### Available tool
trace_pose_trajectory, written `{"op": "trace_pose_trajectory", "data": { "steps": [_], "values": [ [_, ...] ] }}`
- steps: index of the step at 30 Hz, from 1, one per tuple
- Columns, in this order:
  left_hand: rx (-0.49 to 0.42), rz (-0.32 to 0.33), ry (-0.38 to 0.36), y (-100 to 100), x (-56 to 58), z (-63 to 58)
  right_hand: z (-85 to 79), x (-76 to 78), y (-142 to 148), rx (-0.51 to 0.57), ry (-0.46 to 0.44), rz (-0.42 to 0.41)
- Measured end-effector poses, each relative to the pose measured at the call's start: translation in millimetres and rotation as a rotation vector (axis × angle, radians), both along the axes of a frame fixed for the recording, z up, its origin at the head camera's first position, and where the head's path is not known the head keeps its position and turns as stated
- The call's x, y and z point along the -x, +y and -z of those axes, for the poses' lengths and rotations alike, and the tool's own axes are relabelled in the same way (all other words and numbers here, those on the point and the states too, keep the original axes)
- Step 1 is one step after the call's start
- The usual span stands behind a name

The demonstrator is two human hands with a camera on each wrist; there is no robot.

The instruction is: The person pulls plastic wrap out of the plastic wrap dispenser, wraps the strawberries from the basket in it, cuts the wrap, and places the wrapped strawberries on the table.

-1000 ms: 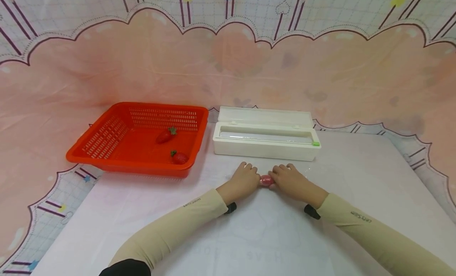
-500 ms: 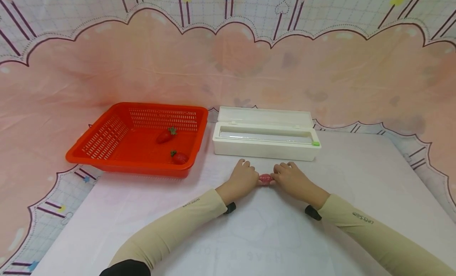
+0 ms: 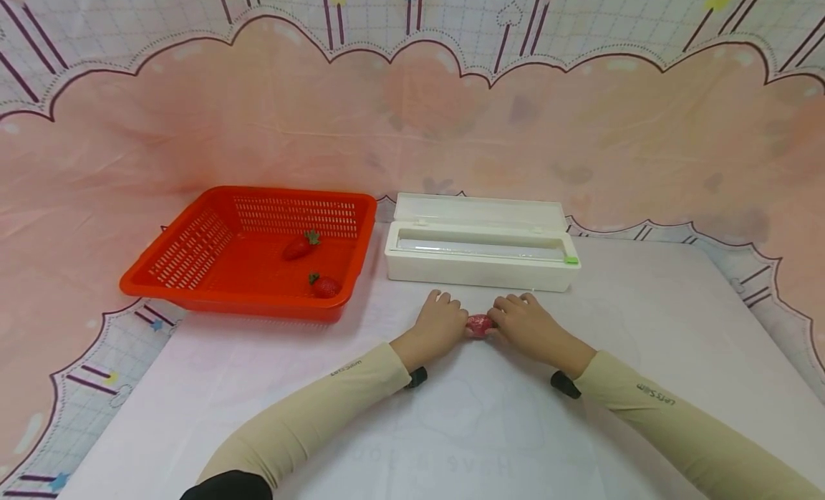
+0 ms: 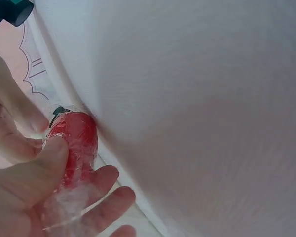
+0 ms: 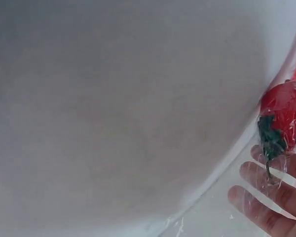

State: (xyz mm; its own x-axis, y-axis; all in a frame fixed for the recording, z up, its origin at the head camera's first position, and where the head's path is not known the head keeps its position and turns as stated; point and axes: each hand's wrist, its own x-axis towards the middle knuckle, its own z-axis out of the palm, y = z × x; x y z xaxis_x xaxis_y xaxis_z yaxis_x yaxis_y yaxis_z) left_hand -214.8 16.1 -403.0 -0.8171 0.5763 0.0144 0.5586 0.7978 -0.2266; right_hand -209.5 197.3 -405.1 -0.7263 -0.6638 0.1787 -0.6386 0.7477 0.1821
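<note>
A strawberry (image 3: pixel 479 326) wrapped in clear cling film sits between both hands, over the white cloth in front of the white box. My left hand (image 3: pixel 441 324) pinches its left end, and in the left wrist view the thumb (image 4: pixel 54 158) presses on the red side. Gathered film (image 4: pixel 69 205) trails across the fingers of that hand. My right hand (image 3: pixel 528 330) grips the other end. In the right wrist view the green leaves (image 5: pixel 271 136) show through the film, with fingers behind the film end; the right thumb is not clearly seen there.
An orange-red plastic basket (image 3: pixel 238 304) stands at the left, holding a strawberry (image 3: pixel 298 248) and another strawberry (image 3: pixel 326 286). Behind the hands is a white cling film dispenser box (image 3: pixel 477 273), lid raised, a film roll (image 3: pixel 480 249) inside. A printed backdrop (image 3: pixel 412 142) hangs behind.
The wrapped strawberry has shifted slightly left and turned a little between the fingers. Loose film that showed beside the right hand is no longer visible. Basket and box have stayed put.
</note>
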Motion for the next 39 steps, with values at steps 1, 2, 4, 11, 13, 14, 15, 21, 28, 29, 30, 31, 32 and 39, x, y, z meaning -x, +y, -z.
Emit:
{"op": "trace_pose_trajectory", "data": {
  "steps": [1, 2, 4, 11, 13, 14, 15, 21, 28, 29, 30, 31, 32, 39],
  "values": [
    [0.002, -0.005, -0.008, -0.1, -0.1, 0.2, -0.7, -0.2, -1.0, -0.001, -0.011, 0.002],
    [0.004, -0.008, -0.016, -0.1, -0.2, 0.6, -1.0, -0.2, -1.9, -0.002, -0.020, 0.003],
    [0.009, -0.007, -0.028, 0.1, -0.5, 1.4, -1.5, -0.4, -3.5, -0.017, -0.038, 0.009],
    [0.021, 0.045, -0.004, 2.1, -2.1, -0.4, 1.0, 0.7, -3.7, -0.051, -0.060, 0.040],
    [0.037, 0.062, 0.032, 2.5, -1.8, 0.0, 1.8, 0.7, -3.3, -0.050, -0.053, 0.037],
    [0.046, 0.067, 0.047, 2.5, -1.6, 0.5, 2.1, 0.6, -3.3, -0.049, -0.047, 0.033],
    [0.052, 0.068, 0.056, 2.3, -1.3, 1.3, 2.6, 0.6, -3.2, -0.053, -0.042, 0.029],
    [0.061, 0.048, 0.033, 1.1, -1.6, 4.0, 3.6, -1.3, -2.8, -0.090, -0.040, 0.020],
    [0.026, 0.032, -0.029, 3.5, -2.5, 2.1, 5.1, -1.6, -0.7, -0.134, 0.030, 0.011],
    [0.023, 0.030, -0.036, 3.7, -2.5, 1.8, 5.3, -1.5, -0.7, -0.139, 0.040, 0.010],
    [0.020, 0.029, -0.040, 3.8, -2.5, 1.5, 5.3, -1.5, -0.7, -0.141, 0.042, 0.013],
    [0.019, 0.028, -0.043, 4.0, -2.3, 1.4, 5.2, -1.4, -0.6, -0.140, 0.043, 0.016],
    [0.017, 0.029, -0.045, 4.0, -2.3, 1.0, 4.9, -1.5, -0.6, -0.139, 0.043, 0.020],
    [0.046, 0.029, -0.005, 3.6, -1.6, 1.1, -0.6, -0.8, -0.3, -0.095, -0.058, 0.122]
  ]
}}
